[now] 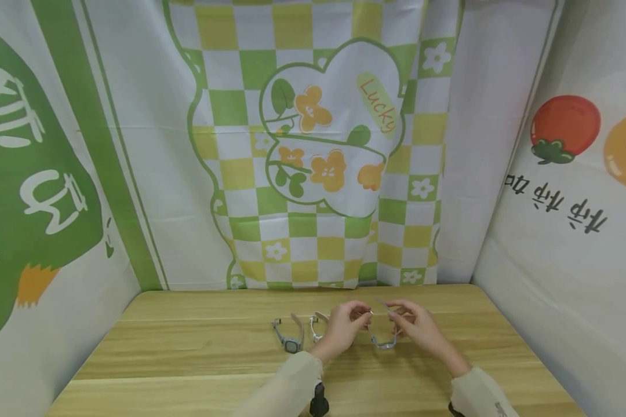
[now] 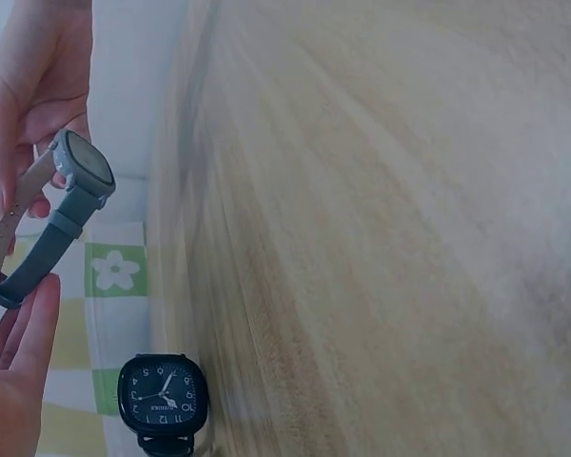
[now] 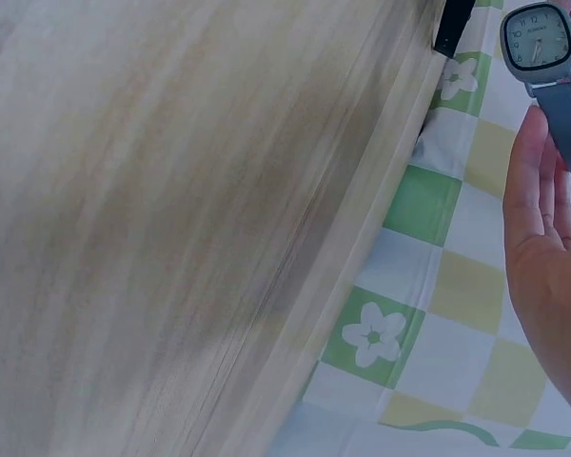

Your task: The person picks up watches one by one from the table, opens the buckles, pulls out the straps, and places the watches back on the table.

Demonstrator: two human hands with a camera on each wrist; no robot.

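Note:
Between both hands a wristwatch with a blue-grey strap [image 2: 48, 249] is held up over the table, its case [image 1: 385, 345] hanging lowest on the near side. My left hand [image 1: 345, 325] pinches the strap by its buckle end, thumb and fingers visible in the left wrist view. On the other side, my right hand [image 1: 416, 325] holds the other strap end between thumb and fingers. The pale square dial [image 3: 538, 38] shows in the right wrist view. Left of the hands, a second watch [image 1: 315, 330] with a whitish band stands partly hidden by my left hand.
A dark-faced watch [image 1: 292, 346] stands on the wooden table [image 1: 188, 347] farther left, its strap ends pointing up. Behind the table hangs a green and yellow checked cloth [image 1: 318, 243], with printed cloth walls on both sides. Something black [image 1: 319, 399] is worn at the left cuff.

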